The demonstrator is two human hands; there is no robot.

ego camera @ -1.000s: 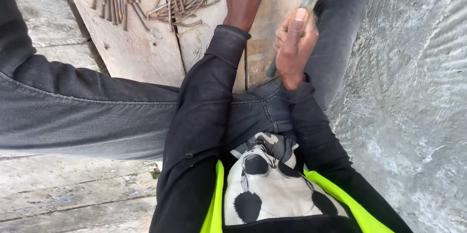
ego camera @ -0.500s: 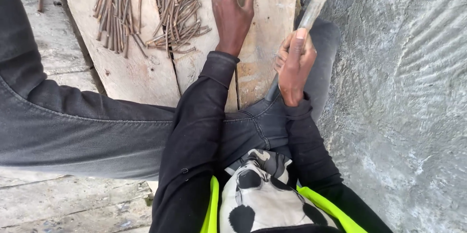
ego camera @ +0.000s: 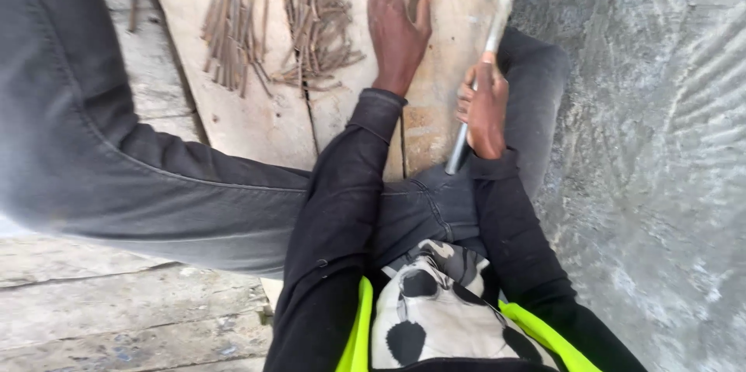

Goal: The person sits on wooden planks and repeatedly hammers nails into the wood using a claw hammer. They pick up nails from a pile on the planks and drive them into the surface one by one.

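- My right hand (ego camera: 486, 112) is closed tight round the handle of one hammer (ego camera: 497, 38); the metal claw head points to about 12 o'clock from my fist, and the butt of the handle sticks out toward 7 o'clock, over my lap.
- My left hand (ego camera: 398, 26) lies at about 10 o'clock from my right, fingers curled down on the plank (ego camera: 256, 119). Whether it pinches anything, I cannot tell.
- Two loose heaps of rusty nails (ego camera: 318, 22) lie on the boards at 9 o'clock from my left hand: one just beside it, a smaller heap (ego camera: 233, 30) further out. Each holds too many to count.
- At least three pale planks lie side by side under my hands.
- Rough grey concrete (ego camera: 653, 147) is at 3 o'clock from the hammer.
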